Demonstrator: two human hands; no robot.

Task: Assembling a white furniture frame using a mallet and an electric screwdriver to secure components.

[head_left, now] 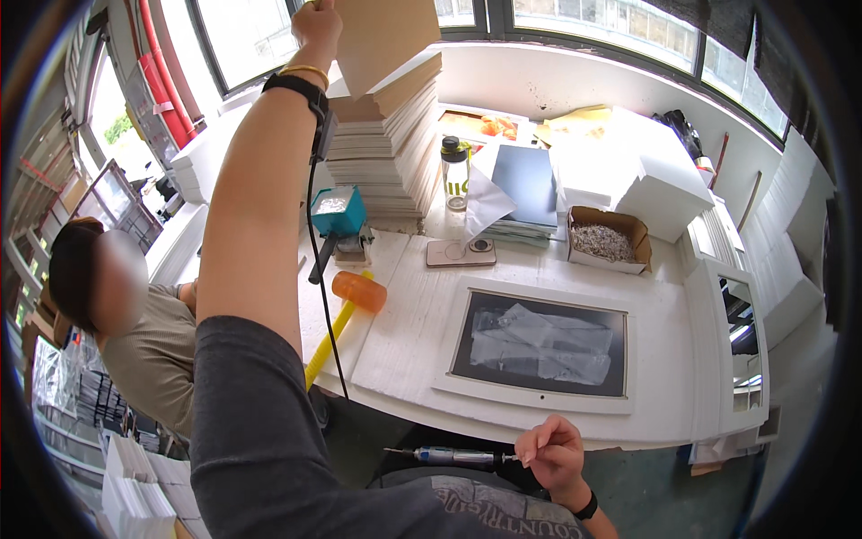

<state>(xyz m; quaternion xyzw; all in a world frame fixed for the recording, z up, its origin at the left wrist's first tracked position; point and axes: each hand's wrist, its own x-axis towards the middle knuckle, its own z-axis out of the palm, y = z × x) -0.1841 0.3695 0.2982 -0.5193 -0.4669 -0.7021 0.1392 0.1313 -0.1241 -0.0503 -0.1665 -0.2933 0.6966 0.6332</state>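
Note:
My left hand (318, 29) is raised at the top, its fingers closed on the corner of a tan backing board (386, 40) above a tall stack of boards (382, 135). Low in front of my body, my right hand (549, 452) has its fingers curled together at the end of a slim silver-blue electric screwdriver (456, 456). The bit points left. On the table lies a white frame (444, 373) around a dark panel (467, 359) with crumpled translucent film (543, 346) on it.
A mallet (359, 291) with orange head and yellow handle lies left, near a teal box (338, 212). Behind the frame are a phone (461, 253), a bottle (455, 171), dark panels (525, 184) and a carton of small metal pieces (606, 241). A person (153, 350) is at left.

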